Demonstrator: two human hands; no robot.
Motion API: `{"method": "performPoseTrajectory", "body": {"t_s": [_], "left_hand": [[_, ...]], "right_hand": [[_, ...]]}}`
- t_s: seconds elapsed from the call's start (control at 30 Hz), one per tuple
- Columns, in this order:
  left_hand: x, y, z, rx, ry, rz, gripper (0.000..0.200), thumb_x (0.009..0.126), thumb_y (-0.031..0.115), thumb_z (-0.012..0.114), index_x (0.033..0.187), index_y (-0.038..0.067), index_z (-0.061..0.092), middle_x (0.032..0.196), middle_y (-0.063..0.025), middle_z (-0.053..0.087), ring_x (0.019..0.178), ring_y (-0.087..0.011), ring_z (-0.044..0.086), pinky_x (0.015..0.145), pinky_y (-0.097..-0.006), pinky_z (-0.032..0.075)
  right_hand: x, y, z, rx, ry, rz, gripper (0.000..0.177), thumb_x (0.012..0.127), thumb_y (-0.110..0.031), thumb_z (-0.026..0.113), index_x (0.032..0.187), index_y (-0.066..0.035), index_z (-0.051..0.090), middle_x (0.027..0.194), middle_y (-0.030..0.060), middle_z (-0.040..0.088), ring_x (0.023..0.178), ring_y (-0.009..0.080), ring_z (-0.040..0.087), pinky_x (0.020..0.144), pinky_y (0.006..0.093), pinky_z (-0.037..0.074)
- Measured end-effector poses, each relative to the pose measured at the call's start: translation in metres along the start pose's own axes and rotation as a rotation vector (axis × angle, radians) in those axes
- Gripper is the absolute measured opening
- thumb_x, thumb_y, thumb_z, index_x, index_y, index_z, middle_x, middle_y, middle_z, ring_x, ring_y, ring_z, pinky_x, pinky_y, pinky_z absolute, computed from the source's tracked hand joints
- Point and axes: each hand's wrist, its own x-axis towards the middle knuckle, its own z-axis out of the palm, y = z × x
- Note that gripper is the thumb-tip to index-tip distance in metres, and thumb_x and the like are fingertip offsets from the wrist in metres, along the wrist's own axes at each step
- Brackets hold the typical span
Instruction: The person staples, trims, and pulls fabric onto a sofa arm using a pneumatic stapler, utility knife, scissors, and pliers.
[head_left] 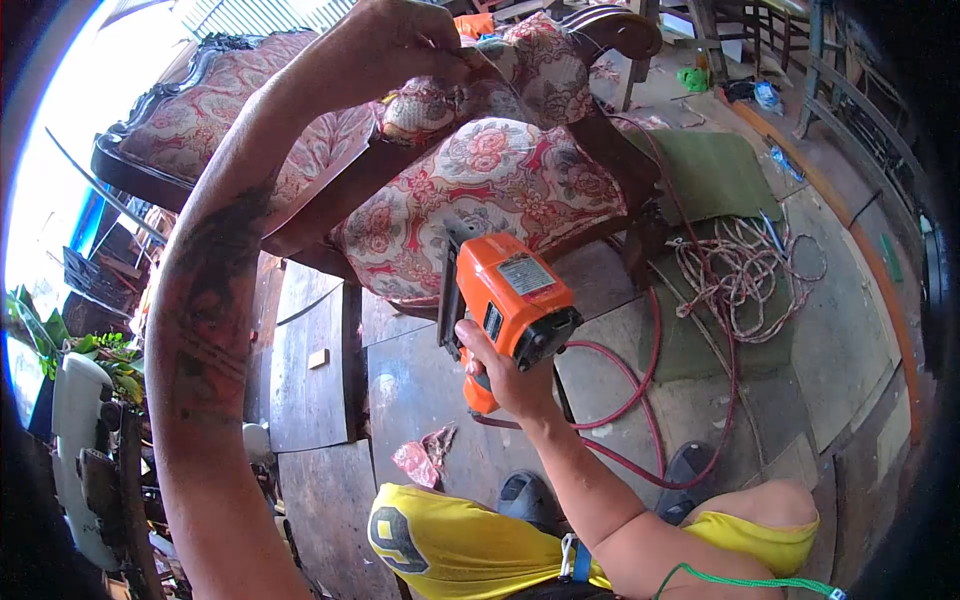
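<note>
My right hand is wrapped around the handle of an orange pneumatic staple gun, in front of the sofa's seat. A carved dark-wood sofa with red and cream floral upholstery stands before me. At its near armrest, my left hand has its fingers curled down onto the upholstery fabric and appears to grip its edge. The fingertips are partly hidden. A dark wooden arm support runs below that padding.
A red air hose loops over the floor by my feet. Tangled rope lies to the right, near a green panel. Crumpled plastic and a small wood block are on the floorboards. Wooden frames stand far right.
</note>
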Motion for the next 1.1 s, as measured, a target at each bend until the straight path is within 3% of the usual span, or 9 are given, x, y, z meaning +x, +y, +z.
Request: {"method": "performPoseTrajectory", "body": {"t_s": [0.23,0.3,0.4,0.73,0.8,0.83,0.93,1.03,1.1], "left_hand": [[0.010,0.005,-0.008,-0.004,-0.060,-0.006,0.021,0.091,0.019,0.078,0.103,0.002,0.074,0.097,-0.0084,0.076,0.096,-0.0160,0.073,0.085,-0.0345,0.057],[0.015,0.041,-0.012,-0.016,-0.039,-0.184,0.018,0.091,0.016,0.076,0.095,0.000,0.072,0.085,-0.0070,0.073,0.083,-0.0172,0.067,0.074,-0.0355,0.053],[0.020,0.044,-0.004,-0.116,-0.003,-0.001,0.019,0.088,0.013,0.079,0.087,0.000,0.066,0.077,-0.0059,0.067,0.076,-0.0159,0.063,0.070,-0.0355,0.051],[0.026,0.064,-0.007,-0.005,-0.013,0.057,0.015,0.082,0.011,0.082,0.087,0.002,0.070,0.078,-0.0055,0.069,0.074,-0.0157,0.066,0.069,-0.0330,0.052],[0.021,0.070,-0.010,-0.120,-0.023,-0.077,0.018,0.081,0.014,0.084,0.087,0.003,0.071,0.080,-0.0059,0.071,0.075,-0.0154,0.067,0.070,-0.0328,0.053],[0.021,0.066,-0.010,-0.119,-0.023,-0.081,0.018,0.081,0.014,0.084,0.087,0.003,0.071,0.080,-0.0059,0.071,0.075,-0.0154,0.067,0.070,-0.0328,0.053],[0.022,0.062,-0.010,-0.060,-0.016,-0.047,0.019,0.081,0.015,0.084,0.087,0.003,0.071,0.080,-0.0063,0.072,0.075,-0.0149,0.067,0.070,-0.0328,0.053],[0.019,0.058,-0.013,-0.044,-0.062,-0.181,0.019,0.082,0.017,0.085,0.088,0.004,0.072,0.080,-0.0060,0.072,0.074,-0.0145,0.067,0.070,-0.0331,0.053],[0.016,0.055,-0.017,-0.071,-0.035,-0.086,0.020,0.084,0.019,0.085,0.089,0.004,0.072,0.078,-0.0056,0.072,0.073,-0.0142,0.067,0.069,-0.0332,0.053]], "right_hand": [[-0.001,-0.004,-0.007,0.001,-0.036,-0.001,0.032,0.093,-0.029,0.079,0.110,-0.007,0.063,0.075,0.0009,0.066,0.060,0.0130,0.066,0.060,0.0307,0.054],[-0.003,-0.017,-0.003,0.084,0.014,0.000,0.012,0.096,-0.008,0.070,0.090,-0.006,0.060,0.067,-0.0019,0.055,0.056,0.0081,0.054,0.056,0.0273,0.048],[-0.003,-0.025,-0.004,0.064,0.021,0.016,0.012,0.096,-0.007,0.070,0.090,-0.006,0.060,0.068,-0.0020,0.055,0.055,0.0083,0.053,0.056,0.0272,0.048],[-0.005,-0.017,-0.004,0.058,-0.014,-0.009,0.012,0.096,-0.009,0.070,0.090,-0.005,0.060,0.069,-0.0016,0.055,0.055,0.0084,0.053,0.056,0.0273,0.047],[-0.003,-0.006,-0.005,-0.029,-0.027,-0.071,0.027,0.093,-0.029,0.078,0.105,-0.007,0.066,0.070,-0.0012,0.066,0.055,0.0136,0.065,0.057,0.0321,0.054],[-0.003,-0.006,-0.006,-0.028,-0.030,-0.070,0.027,0.093,-0.029,0.078,0.105,-0.007,0.066,0.070,-0.0012,0.066,0.055,0.0136,0.065,0.057,0.0321,0.054],[0.001,-0.010,-0.006,-0.068,-0.068,-0.038,0.029,0.094,-0.033,0.076,0.102,-0.008,0.065,0.069,-0.0003,0.066,0.059,0.0150,0.068,0.063,0.0330,0.055],[0.005,-0.001,-0.003,-0.322,-0.119,-0.096,0.029,0.092,-0.027,0.075,0.115,-0.010,0.069,0.086,0.0047,0.071,0.078,0.0207,0.072,0.077,0.0378,0.056],[0.010,0.017,0.002,-0.408,-0.155,-0.190,0.048,0.086,-0.018,0.072,0.134,-0.016,0.067,0.109,0.0098,0.071,0.099,0.0285,0.069,0.091,0.0463,0.053]]}}
